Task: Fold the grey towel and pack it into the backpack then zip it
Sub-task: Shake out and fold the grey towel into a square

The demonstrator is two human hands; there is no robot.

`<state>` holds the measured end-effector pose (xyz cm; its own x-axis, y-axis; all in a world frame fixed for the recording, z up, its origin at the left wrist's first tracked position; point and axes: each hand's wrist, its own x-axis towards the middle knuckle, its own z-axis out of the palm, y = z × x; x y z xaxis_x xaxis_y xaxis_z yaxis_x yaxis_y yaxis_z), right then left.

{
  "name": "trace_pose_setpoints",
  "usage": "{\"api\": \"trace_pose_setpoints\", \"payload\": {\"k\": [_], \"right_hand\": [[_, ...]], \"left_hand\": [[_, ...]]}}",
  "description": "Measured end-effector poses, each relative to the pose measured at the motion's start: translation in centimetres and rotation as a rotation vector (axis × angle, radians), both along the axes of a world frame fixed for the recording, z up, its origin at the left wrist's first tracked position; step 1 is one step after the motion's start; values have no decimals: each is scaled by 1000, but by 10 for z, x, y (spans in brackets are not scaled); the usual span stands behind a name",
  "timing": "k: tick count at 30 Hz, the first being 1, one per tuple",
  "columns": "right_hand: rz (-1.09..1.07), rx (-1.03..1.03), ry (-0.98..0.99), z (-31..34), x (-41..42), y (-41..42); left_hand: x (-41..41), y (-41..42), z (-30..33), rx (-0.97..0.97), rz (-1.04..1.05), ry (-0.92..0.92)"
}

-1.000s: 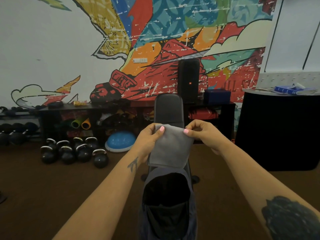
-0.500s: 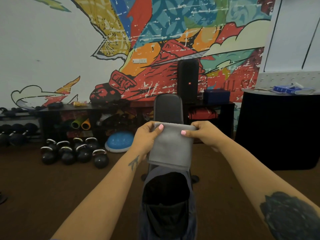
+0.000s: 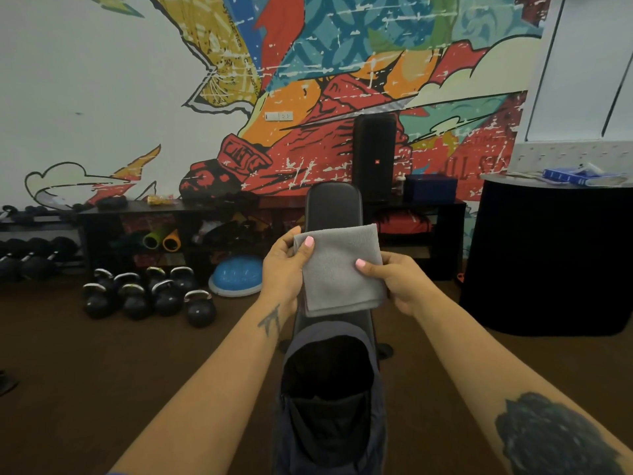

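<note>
Both hands (image 3: 342,275) on grey towel (image 3: 340,269)

A narrow black padded worktop (image 3: 334,207) runs away from the camera — an open dark navy fabric backpack (image 3: 329,399) lies on its near end.

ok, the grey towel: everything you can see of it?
The grey towel is a plain, matte, soft-looking cloth, folded into a compact, roughly square pad with layered edges showing along its bottom. It is held up in the air, slightly tilted, above the open backpack and in front of the black bench. The left hand pinches its upper left corner, thumb on the front; the right hand grips its right edge lower down. Nothing else touches it.
</note>
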<state>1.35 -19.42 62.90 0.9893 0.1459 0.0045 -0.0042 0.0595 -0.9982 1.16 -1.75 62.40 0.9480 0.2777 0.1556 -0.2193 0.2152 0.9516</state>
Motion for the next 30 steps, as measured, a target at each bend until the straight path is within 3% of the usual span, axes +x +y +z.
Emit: {"api": "trace_pose_setpoints", "payload": {"k": [5, 10, 12, 15, 17, 23, 26, 30], "right_hand": [[38, -262, -85, 9, 1, -7], [224, -623, -169, 21, -2, -7], [270, -734, -209, 24, -1, -4], [307, -770, -211, 22, 2, -2], [277, -687, -188, 19, 5, -5], [65, -129, -31, 3, 14, -20], [81, 103, 102, -8, 12, -20], [222, -44, 203, -32, 11, -23]], "left_hand": [[-3, 19, 3, 331, -196, 155], [-5, 32, 18, 782, -448, 232], [-6, 27, 23, 852, -535, 195], [-4, 13, 18, 788, -483, 69], [-3, 8, 10, 650, -377, 37], [3, -2, -15, 336, -174, 19], [6, -15, -28, 211, -82, 28], [9, -23, -46, 188, 16, 5]]}}
